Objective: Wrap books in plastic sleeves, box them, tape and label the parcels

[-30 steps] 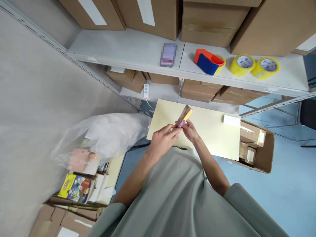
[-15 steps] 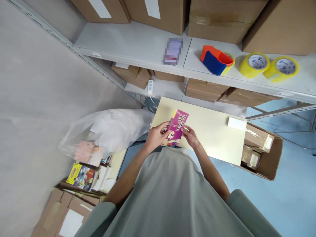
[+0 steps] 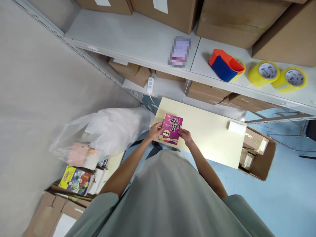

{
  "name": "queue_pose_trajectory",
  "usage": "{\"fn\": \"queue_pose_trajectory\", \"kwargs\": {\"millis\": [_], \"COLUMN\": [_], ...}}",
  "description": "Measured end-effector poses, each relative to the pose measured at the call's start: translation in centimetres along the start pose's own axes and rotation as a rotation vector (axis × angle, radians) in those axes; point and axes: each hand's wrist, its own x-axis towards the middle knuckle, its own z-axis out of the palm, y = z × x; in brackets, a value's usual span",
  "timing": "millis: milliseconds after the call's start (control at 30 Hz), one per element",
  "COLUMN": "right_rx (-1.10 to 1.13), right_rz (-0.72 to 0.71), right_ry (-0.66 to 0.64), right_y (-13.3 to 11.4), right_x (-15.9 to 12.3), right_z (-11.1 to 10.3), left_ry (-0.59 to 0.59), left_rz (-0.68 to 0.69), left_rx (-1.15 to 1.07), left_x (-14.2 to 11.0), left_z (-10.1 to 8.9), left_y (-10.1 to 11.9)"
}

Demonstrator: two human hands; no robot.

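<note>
A purple book (image 3: pixel 172 129) with large dark Chinese characters and cartoon figures on its cover faces up at the near left part of a cream table (image 3: pixel 209 140). My left hand (image 3: pixel 155 131) grips its left edge, with the thumb near the cover. At the right edge, the fingers of my right hand (image 3: pixel 185 135) pinch the book. Whether the book touches the tabletop or is held just above it, I cannot tell.
A white box (image 3: pixel 236 127) lies at the table's right end, beside an open carton (image 3: pixel 268 158) on the floor. A clear plastic bag (image 3: pixel 116 128) bulges at the left. The shelf (image 3: pixel 138 36) holds a tape dispenser (image 3: pixel 225 67) and yellow tape rolls (image 3: pixel 261 74).
The book has gone from a narrow, tilted pose to lying flatter, its whole cover now facing up. My hands have moved a little further apart along its sides. The view has shifted slightly.
</note>
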Motion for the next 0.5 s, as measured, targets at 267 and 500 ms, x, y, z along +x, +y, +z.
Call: {"fn": "queue_pose_trajectory", "kwargs": {"millis": [267, 500], "right_rx": [-0.053, -0.173], "right_rz": [-0.134, -0.170], "right_ry": [0.100, 0.190], "right_y": [-4.3, -6.6], "right_x": [3.4, 2.6], "right_z": [3.0, 5.7], "left_ry": [0.012, -0.002], "left_rz": [0.085, 0.163], "left_rx": [-0.067, -0.204], "left_x": [5.8, 4.2], "left_z": [-2.3, -4.8], "left_y": [1.6, 1.4]}}
